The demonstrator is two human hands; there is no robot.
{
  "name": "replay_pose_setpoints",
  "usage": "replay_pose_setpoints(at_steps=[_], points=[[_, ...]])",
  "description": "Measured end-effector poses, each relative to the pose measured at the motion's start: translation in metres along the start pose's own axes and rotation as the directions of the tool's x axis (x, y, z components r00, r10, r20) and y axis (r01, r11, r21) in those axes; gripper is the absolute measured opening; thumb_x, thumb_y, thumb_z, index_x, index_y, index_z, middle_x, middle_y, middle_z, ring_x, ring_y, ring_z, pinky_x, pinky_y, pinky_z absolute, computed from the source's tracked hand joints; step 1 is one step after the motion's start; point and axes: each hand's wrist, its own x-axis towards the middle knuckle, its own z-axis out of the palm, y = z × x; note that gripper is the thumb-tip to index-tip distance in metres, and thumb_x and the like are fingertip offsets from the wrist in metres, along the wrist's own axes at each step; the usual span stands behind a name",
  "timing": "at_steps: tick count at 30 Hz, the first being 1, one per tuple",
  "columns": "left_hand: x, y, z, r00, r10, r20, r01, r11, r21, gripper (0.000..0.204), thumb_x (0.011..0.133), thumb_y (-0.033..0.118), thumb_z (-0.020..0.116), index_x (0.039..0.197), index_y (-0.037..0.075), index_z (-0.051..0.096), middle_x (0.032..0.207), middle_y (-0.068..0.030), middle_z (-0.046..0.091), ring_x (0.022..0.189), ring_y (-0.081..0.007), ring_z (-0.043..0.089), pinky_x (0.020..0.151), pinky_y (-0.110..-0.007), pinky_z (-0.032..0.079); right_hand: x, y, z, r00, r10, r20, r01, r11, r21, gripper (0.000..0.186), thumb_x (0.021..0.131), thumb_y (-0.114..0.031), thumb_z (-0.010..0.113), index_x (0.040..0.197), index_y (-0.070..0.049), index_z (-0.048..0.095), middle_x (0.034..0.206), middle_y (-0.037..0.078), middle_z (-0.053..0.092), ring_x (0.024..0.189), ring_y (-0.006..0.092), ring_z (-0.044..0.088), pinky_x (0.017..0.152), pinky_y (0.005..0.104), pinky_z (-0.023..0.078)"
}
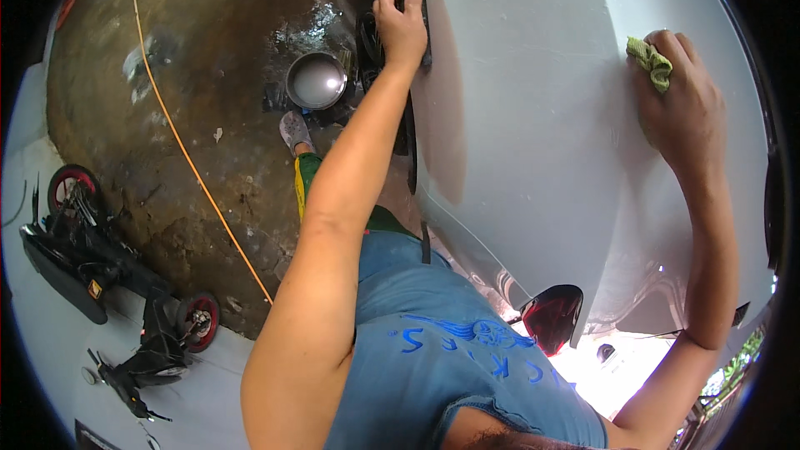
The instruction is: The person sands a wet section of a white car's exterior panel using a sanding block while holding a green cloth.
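A pale silver car panel (533, 100) fills the right half of the head view, its surface glossy and curved. My right hand (687, 104) is closed round a crumpled yellow-green cloth (652, 63) at the panel's far right. My left arm reaches forward along the car's left edge. There my left hand (402, 29) has its fingers curled on a black trim piece (426, 29). Part of that piece is hidden behind the hand.
On the wet brown floor (225, 75) a round metal basin (290, 83) stands left of the car, near my clog (293, 130). An orange hose (181, 144) crosses the floor. At the lower left is a black motorbike (150, 283). A red car light (552, 317) is beside my torso.
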Motion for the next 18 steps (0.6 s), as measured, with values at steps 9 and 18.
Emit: replay_pose_setpoints(at_steps=[9, 18], points=[[-0.118, 0.016, -0.017, 0.995, 0.071, 0.065, -0.073, 0.997, 0.030, 0.041, 0.099, 0.025, 0.064, 0.128, -0.004, 0.058, 0.121, -0.0196, 0.059, 0.117, -0.0334, 0.055, 0.104, -0.043, 0.042, -0.008, 0.003, -0.002, 0.999, 0.035, 0.018, -0.035, 0.999, -0.017, 0.017, 0.091, -0.018, 0.069, 0.102, -0.011, 0.058, 0.095, 0.008, 0.065, 0.079, 0.0340, 0.067, 0.067, 0.0442, 0.052], [-0.129, 0.018, -0.012, 0.996, 0.007, 0.087, -0.010, 0.999, 0.033, 0.044, 0.100, 0.028, 0.064, 0.129, -0.004, 0.058, 0.121, -0.0192, 0.057, 0.117, -0.0330, 0.055, 0.106, -0.042, 0.041, -0.010, 0.007, -0.001, 0.996, 0.072, 0.047, -0.072, 0.997, -0.001, 0.017, 0.090, -0.018, 0.069, 0.101, -0.010, 0.058, 0.095, 0.008, 0.065, 0.080, 0.0338, 0.067, 0.066, 0.0444, 0.052]])
